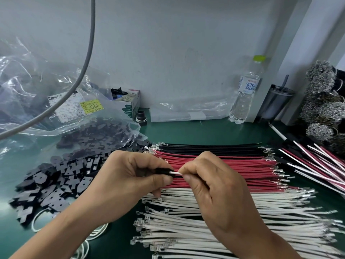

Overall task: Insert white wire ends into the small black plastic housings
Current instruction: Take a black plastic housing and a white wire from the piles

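Note:
My left hand (128, 176) pinches a small black plastic housing (164, 171) between thumb and fingers above the wire rows. My right hand (214, 184) pinches a white wire (176, 173) close to its end, and that end meets the housing's opening. The rest of the wire is hidden under my right palm. A pile of loose black housings (56, 182) lies on the green mat at the left. White wires (214, 227) with metal terminals lie in a flat row beneath my hands.
Red wires (242, 171) and black wires (214, 148) lie in rows behind the white ones. A clear bag of black parts (56, 101) sits at the back left, a water bottle (244, 94) and a grey tumbler (276, 103) at the back right. Mixed wire bundles (317, 161) fill the right edge.

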`<state>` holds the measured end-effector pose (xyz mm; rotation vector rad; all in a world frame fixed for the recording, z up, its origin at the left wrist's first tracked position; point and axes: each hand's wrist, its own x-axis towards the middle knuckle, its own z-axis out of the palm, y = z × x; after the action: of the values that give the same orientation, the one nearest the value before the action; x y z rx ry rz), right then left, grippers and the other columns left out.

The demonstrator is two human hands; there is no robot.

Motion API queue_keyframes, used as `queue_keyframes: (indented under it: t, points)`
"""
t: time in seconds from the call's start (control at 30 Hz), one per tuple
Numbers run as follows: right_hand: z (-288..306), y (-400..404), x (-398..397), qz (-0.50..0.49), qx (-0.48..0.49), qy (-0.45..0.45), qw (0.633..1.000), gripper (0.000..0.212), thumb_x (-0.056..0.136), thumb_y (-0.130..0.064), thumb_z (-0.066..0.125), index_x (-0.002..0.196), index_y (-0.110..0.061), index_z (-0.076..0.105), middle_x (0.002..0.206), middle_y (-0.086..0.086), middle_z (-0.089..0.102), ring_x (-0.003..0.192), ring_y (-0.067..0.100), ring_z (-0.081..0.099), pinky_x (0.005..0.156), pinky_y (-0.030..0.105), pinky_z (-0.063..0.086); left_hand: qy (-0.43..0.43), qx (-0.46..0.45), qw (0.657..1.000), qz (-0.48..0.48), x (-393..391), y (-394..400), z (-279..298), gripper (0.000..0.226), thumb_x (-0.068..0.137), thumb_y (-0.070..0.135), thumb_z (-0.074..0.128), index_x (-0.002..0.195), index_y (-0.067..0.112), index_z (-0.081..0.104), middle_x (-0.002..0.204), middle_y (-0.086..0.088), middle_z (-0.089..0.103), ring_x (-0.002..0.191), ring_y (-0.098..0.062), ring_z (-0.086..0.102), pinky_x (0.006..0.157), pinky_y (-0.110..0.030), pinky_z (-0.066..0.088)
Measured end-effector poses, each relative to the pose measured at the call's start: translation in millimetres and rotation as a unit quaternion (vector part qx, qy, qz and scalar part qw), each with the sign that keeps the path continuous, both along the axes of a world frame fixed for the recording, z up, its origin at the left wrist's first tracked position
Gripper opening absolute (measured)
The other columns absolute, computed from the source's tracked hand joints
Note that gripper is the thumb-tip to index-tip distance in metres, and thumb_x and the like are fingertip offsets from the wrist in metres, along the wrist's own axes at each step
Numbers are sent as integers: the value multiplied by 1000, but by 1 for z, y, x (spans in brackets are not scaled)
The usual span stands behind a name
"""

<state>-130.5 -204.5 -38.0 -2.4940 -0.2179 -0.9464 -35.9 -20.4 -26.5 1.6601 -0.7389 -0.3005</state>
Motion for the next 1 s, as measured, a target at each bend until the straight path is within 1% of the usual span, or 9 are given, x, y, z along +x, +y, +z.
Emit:
queue_keyframes:
  t: [0.13, 0.47, 0.6, 0.67, 0.73, 0.8, 0.9, 0.97, 1.0]
  points:
    - [4, -6, 0, -19, -12, 13, 1000, 15, 98, -31, 57, 92, -23, 67, 86, -15, 53, 73, 7, 53, 61, 27, 46, 36, -21, 999, 6, 2, 1, 0, 23, 68, 28, 85, 90, 22, 84, 76, -12, 78, 60, -24, 72, 62, -23, 59]
    - [-2, -1, 3, -24, -120, -31, 992, 22, 102, -25, 49, 88, -16, 63, 85, -7, 52, 71, 11, 48, 60, 30, 45, -5, -4, 1000, -6, 1, 0, -2, 16, 73, 22, 84, 89, 21, 84, 73, -10, 77, 59, -22, 71, 63, -27, 59]
    - [7, -8, 4, -44, -139, -74, 987, 23, 103, -30, 54, 89, -18, 68, 85, -8, 57, 72, 13, 53, 55, 32, 46, 11, -39, 999, -6, 3, 3, 4, 21, 69, 23, 84, 90, 19, 84, 70, -12, 76, 57, -20, 71, 58, -18, 54]
    - [12, -12, 5, -52, -134, -88, 986, 24, 103, -34, 53, 96, -18, 70, 91, -6, 60, 81, 17, 55, 64, 33, 47, 5, -65, 998, 3, 8, 7, 7, 24, 69, 24, 83, 92, 18, 84, 70, -13, 76, 58, -20, 71, 57, -18, 54]
    - [11, -14, 3, -78, -128, -46, 988, 28, 102, -40, 50, 111, -20, 67, 102, -7, 61, 92, 16, 57, 76, 33, 48, 5, -93, 995, 28, 14, 12, 6, 25, 70, 26, 81, 94, 16, 83, 76, -15, 77, 60, -22, 71, 56, -22, 56]
    - [11, -17, 1, -99, -123, -19, 987, 30, 101, -39, 49, 115, -21, 67, 97, -9, 60, 87, 15, 59, 69, 33, 51, 30, -127, 989, 63, 21, 16, 5, 28, 71, 29, 80, 95, 15, 83, 85, -16, 78, 64, -24, 72, 56, -24, 57]
    - [25, -22, -1, -106, -103, -98, 984, 21, 100, -22, 57, 107, -11, 74, 85, -1, 61, 69, 18, 55, 51, 36, 48, 31, -130, 985, 106, 27, 21, 5, 30, 78, 40, 81, 100, 20, 82, 97, -11, 80, 76, -27, 75, 63, -29, 60]
    - [44, -22, -7, -108, -93, -171, 975, 21, 101, -17, 59, 106, -5, 74, 83, 3, 61, 66, 17, 51, 53, 29, 43, -27, -79, 982, 171, 33, 26, 4, 23, 79, 43, 78, 96, 28, 82, 90, -3, 80, 76, -21, 75, 63, -24, 59]
    - [54, -25, -13, -115, -105, -200, 967, 21, 102, -18, 58, 105, -4, 74, 83, 2, 59, 67, 15, 47, 53, 26, 39, -56, -46, 978, 194, 36, 30, 4, 13, 79, 36, 80, 91, 30, 83, 84, 0, 80, 72, -16, 74, 63, -18, 57]
